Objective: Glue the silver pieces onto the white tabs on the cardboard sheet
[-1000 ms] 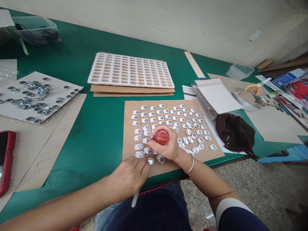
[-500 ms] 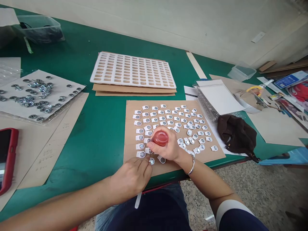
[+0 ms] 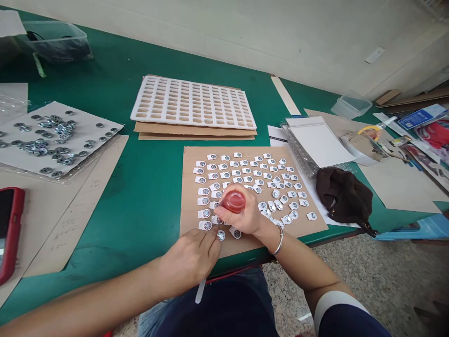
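Metal or plastic, I cannot tell which, the thin pale tool [image 3: 200, 291] juts toward me past the near edge of the cardboard sheet [image 3: 189, 206], pinched in my left hand [image 3: 192, 256], whose fingers are curled closed. Over the sheet's near part, my right hand [image 3: 248, 214] wraps round a glossy red thing [image 3: 234, 201], its lower end hidden. One round piece [image 3: 220, 235] lies just beside my left fingertips; many more, on white tags, spread in loose rows across the sheet. Well left of it on the green worktop [image 3: 150, 187] is a red-cased phone [image 3: 16, 234]; just right, a dark pouch [image 3: 343, 194]. Farther off, loose metallic discs [image 3: 37, 148] lie left of the sheet, and beyond its far edge rests a white gridded tray [image 3: 193, 123].
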`<state>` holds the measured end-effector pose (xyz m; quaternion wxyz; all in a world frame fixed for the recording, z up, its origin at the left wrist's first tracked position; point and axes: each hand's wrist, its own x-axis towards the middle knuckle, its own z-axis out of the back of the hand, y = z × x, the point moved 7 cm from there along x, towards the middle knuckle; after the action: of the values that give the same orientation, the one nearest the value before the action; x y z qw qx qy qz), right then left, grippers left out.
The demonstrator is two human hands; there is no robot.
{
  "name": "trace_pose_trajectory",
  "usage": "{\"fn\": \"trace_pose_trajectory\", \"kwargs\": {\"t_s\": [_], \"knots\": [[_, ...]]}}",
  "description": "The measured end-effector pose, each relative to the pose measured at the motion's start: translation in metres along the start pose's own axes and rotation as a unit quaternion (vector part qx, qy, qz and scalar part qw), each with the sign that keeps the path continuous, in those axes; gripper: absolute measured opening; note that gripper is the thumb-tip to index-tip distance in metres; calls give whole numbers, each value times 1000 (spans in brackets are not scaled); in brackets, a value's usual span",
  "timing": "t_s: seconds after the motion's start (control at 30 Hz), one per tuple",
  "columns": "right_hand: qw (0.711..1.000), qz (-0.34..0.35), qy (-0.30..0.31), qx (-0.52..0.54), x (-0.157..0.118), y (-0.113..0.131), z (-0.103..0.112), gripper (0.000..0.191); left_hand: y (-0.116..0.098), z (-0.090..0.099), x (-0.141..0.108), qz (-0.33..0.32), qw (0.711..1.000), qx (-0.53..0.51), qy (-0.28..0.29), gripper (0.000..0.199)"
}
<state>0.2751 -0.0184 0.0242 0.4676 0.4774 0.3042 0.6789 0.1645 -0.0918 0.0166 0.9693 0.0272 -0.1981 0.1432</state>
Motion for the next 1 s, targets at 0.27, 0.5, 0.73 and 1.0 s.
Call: {"fn": "trace_pose_trajectory", "kwargs": {"t_s": [0.27, 0.5, 0.73, 1.0], "knots": [[1000, -1, -21, -19, 0, -1, 2, 26, 1, 1, 0, 2, 1000, -17, -7, 24], [999, -2, -27, -22, 1, 0, 4, 27, 2, -2, -1, 10, 1000, -16, -14, 22], [999, 8, -31, -26, 0, -2, 4, 28, 3, -3, -3, 24, 999, -1, -28, 26], [998, 15, -41, -36, 0, -4, 6, 28, 5, 1, 0, 17, 999, -5, -41, 24]]}}
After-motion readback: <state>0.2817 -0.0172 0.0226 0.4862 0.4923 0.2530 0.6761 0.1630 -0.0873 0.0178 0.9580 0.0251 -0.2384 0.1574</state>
